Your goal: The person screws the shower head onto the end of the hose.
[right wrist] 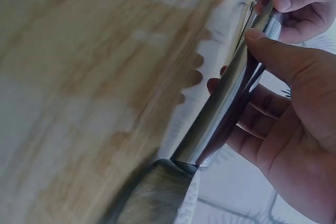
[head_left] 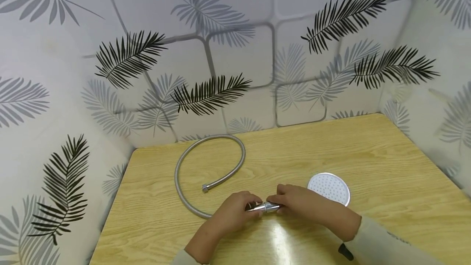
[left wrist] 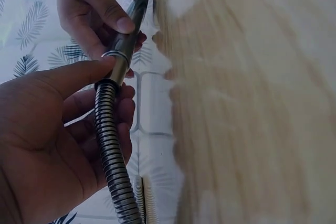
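Observation:
A chrome shower head (head_left: 329,188) lies face up, its round white nozzle plate showing beyond my right forearm. My right hand (head_left: 303,203) grips its shiny handle (right wrist: 220,103), thumb on one side and fingers round the other. My left hand (head_left: 233,211) pinches the metal end fitting (left wrist: 119,67) of a ribbed shower hose (left wrist: 111,145) between thumb and fingers. That fitting sits in line against the handle's end; how far it is threaded on cannot be told. The hose's other end, with a hex nut (head_left: 205,188), lies loose on the table.
The hose (head_left: 178,175) curves in a wide loop on the left of the wooden table (head_left: 368,150). Leaf-patterned walls (head_left: 243,60) stand behind the table and at its sides. A small black item (head_left: 345,252) shows below the right sleeve.

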`<state>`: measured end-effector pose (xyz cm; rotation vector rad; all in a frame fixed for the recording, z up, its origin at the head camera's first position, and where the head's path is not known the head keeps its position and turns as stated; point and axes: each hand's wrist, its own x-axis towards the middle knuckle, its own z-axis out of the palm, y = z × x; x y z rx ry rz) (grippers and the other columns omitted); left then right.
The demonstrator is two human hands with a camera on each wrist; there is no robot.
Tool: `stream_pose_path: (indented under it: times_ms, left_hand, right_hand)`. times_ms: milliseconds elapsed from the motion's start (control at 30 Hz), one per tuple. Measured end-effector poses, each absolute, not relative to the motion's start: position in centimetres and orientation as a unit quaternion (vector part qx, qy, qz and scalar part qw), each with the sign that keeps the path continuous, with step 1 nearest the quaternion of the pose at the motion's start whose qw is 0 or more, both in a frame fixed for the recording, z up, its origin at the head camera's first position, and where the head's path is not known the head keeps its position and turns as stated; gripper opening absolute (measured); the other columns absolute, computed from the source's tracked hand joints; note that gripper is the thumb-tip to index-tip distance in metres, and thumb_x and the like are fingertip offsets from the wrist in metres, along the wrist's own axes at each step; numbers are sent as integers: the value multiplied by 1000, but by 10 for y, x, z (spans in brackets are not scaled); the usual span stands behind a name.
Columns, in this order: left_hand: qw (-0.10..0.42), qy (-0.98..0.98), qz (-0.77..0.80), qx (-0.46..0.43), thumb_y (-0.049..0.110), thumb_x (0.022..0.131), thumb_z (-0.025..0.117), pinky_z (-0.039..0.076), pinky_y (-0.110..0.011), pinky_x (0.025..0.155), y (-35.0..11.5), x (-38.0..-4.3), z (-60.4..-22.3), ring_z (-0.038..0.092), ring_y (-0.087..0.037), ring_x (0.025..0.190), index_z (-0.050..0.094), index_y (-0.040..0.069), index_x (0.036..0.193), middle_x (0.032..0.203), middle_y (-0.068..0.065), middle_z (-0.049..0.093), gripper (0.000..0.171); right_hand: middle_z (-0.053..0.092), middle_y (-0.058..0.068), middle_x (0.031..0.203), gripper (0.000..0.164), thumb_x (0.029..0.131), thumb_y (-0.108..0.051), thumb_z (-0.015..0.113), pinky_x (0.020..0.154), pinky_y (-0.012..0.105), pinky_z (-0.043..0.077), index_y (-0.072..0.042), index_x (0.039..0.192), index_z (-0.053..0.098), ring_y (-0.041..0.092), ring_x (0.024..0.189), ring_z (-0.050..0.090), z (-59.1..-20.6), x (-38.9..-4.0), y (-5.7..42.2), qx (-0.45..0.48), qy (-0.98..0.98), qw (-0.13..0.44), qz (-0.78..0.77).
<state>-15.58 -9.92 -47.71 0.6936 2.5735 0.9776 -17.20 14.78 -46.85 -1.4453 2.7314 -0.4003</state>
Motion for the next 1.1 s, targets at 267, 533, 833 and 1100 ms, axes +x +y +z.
stream_pose_path:
  times_ms: [267, 533, 833, 1100]
  left_hand:
    - [169, 897, 335, 234, 26, 93, 75, 50, -18, 76, -101, -155, -478, 57, 1, 84, 72, 12, 120, 95, 11, 66, 31]
    - [180, 894, 335, 236, 14, 90, 76, 50, -19, 78, -104, -151, -477, 58, 0, 84, 71, 11, 122, 96, 9, 68, 33]
    - [186, 894, 334, 233, 13, 90, 77, 51, -18, 80, -108, -153, -472, 58, -2, 86, 66, 9, 128, 97, 7, 66, 40]
    - [128, 900, 362, 208, 33, 102, 63, 53, -29, 86, -109, -156, -464, 61, -10, 100, 65, 11, 130, 110, 5, 66, 36]
  right_hand:
    - [57, -7, 87, 35, 93, -29, 72, 63, 16, 45, -16, 125, 71, 0, 71, 44, -472, -172, 147, -460, 881, 15, -108]
    - [57, -8, 86, 36, 89, -27, 77, 65, 18, 44, -15, 122, 72, 1, 73, 44, -475, -170, 147, -457, 884, 5, -100]
    - [60, -5, 92, 33, 87, -26, 80, 69, 21, 47, -16, 117, 72, 3, 78, 48, -466, -167, 149, -445, 888, 12, -112]
    - [65, -3, 100, 24, 98, -31, 68, 75, 26, 55, -12, 111, 73, 8, 86, 61, -452, -173, 156, -410, 899, -34, -148]
